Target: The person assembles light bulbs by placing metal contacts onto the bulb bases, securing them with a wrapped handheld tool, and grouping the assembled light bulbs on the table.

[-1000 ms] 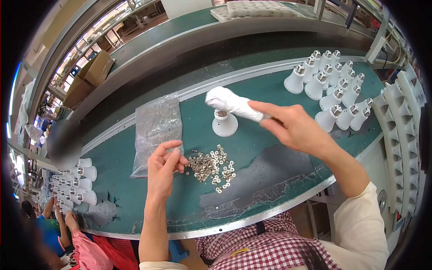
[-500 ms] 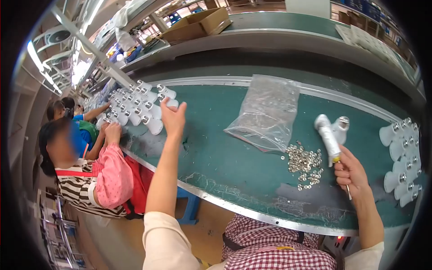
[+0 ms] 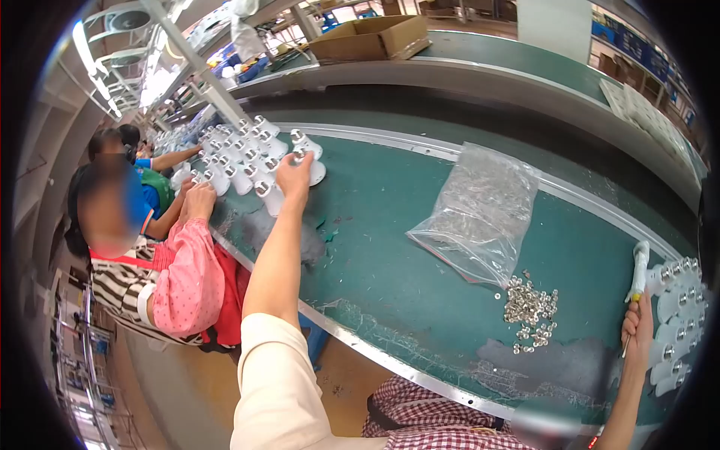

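Note:
At the left group of white bulbs (image 3: pixel 238 178), my left hand (image 3: pixel 294 174) has its fingers closed round the metal cap of one white bulb (image 3: pixel 318 173). On the far right, my right hand (image 3: pixel 637 324) is wrapped round a white-wrapped tool (image 3: pixel 640 268) with a yellow part near the grip. That tool is beside the right group of white bulbs (image 3: pixel 682 300). Small metal caps (image 3: pixel 529 306) lie in a loose pile on the green table, right at the lower corner of a clear plastic bag (image 3: pixel 480 210).
Co-workers sit along the table at the left, one in a pink sleeve (image 3: pixel 192 298) with hands near the bulbs. A cardboard box (image 3: pixel 367 41) stands on the raised shelf behind. The table's metal edge (image 3: pixel 390 363) runs along the front.
The view has swung left. My left hand has gone from beside the caps pile to a bulb in the left group. My right hand has carried the white tool to the right-hand bulbs.

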A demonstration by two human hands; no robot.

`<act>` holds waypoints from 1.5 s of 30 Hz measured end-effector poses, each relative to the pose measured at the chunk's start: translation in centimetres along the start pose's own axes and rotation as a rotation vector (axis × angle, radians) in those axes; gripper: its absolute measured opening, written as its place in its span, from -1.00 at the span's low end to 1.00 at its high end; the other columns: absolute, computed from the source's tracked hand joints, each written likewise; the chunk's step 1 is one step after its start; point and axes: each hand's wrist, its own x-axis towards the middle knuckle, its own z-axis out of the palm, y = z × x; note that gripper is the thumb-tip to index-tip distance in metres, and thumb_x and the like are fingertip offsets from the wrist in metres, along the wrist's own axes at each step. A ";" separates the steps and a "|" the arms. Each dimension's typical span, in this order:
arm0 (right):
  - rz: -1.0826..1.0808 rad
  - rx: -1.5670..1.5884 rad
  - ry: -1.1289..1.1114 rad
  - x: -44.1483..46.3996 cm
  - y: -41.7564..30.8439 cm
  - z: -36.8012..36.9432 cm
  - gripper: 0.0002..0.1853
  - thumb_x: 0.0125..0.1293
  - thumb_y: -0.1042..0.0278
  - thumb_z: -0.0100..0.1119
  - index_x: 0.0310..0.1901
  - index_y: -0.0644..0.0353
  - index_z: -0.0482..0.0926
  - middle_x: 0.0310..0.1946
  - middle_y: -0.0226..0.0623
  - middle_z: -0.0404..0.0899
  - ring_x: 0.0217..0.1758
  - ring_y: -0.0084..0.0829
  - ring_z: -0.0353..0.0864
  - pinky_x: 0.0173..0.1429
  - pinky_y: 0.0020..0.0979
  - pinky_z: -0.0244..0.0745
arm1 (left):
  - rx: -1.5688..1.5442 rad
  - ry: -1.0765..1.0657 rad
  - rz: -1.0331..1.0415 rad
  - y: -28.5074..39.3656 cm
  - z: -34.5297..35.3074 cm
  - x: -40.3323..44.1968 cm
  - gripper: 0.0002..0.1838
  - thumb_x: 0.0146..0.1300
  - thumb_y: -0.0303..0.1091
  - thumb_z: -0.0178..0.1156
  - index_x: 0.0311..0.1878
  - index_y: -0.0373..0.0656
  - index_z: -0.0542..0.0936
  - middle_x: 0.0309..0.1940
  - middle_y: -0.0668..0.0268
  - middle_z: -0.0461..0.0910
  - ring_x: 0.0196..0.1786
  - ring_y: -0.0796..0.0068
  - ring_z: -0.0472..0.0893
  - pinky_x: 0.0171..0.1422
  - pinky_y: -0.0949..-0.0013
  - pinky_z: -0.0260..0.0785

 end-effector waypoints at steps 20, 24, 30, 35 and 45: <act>-0.017 -0.135 -0.051 -5.9 -2.6 1.7 -0.57 0.35 0.41 -0.10 0.25 0.06 0.21 -0.53 -0.41 0.30 -0.72 -0.78 0.06 -0.73 -0.72 -0.03 | -0.564 -1.211 0.422 27.3 4.6 -33.1 -0.60 0.00 -0.24 0.36 -0.10 -0.20 0.55 -0.66 0.54 0.32 -0.55 0.76 0.28 -0.46 0.57 0.18; -0.021 -0.183 -0.132 -4.9 -1.3 4.7 -0.58 0.34 0.42 -0.09 0.24 0.10 0.23 -0.54 -0.43 0.31 -0.72 -0.79 0.05 -0.73 -0.71 -0.06 | -0.455 -1.203 0.427 26.6 4.3 -33.3 -0.48 0.05 -0.22 0.31 0.04 -0.27 0.43 -0.52 0.34 0.48 -0.46 0.60 0.44 -0.34 0.49 0.32; -0.047 -0.244 -0.155 -4.3 -0.7 5.3 -0.59 0.34 0.45 -0.10 0.22 0.12 0.25 -0.54 -0.44 0.31 -0.72 -0.80 0.05 -0.73 -0.71 -0.06 | -0.301 -0.973 0.855 18.8 -0.8 -32.4 -0.47 0.26 -0.30 0.01 0.23 -0.38 0.19 0.08 -0.10 0.37 0.16 0.00 0.37 0.22 0.18 0.20; -0.066 -0.267 -0.136 -4.1 -0.5 5.3 -0.59 0.35 0.44 -0.13 0.23 0.12 0.24 -0.54 -0.44 0.30 -0.72 -0.80 0.05 -0.74 -0.72 -0.06 | -0.060 -1.015 0.894 18.0 -0.1 -32.9 -0.41 0.27 -0.16 -0.01 0.21 -0.41 0.20 0.19 -0.14 0.24 0.29 -0.08 0.19 0.37 0.07 -0.03; -0.109 -0.369 -0.133 -4.4 -0.2 5.8 -0.55 0.32 0.46 -0.10 0.25 0.11 0.21 -0.55 -0.46 0.31 -0.72 -0.82 0.07 -0.73 -0.74 -0.05 | 0.158 -0.443 0.748 18.9 2.9 -24.4 -0.40 0.17 -0.10 0.12 0.20 -0.23 0.27 0.18 -0.10 0.19 0.12 -0.12 0.33 0.20 0.02 0.17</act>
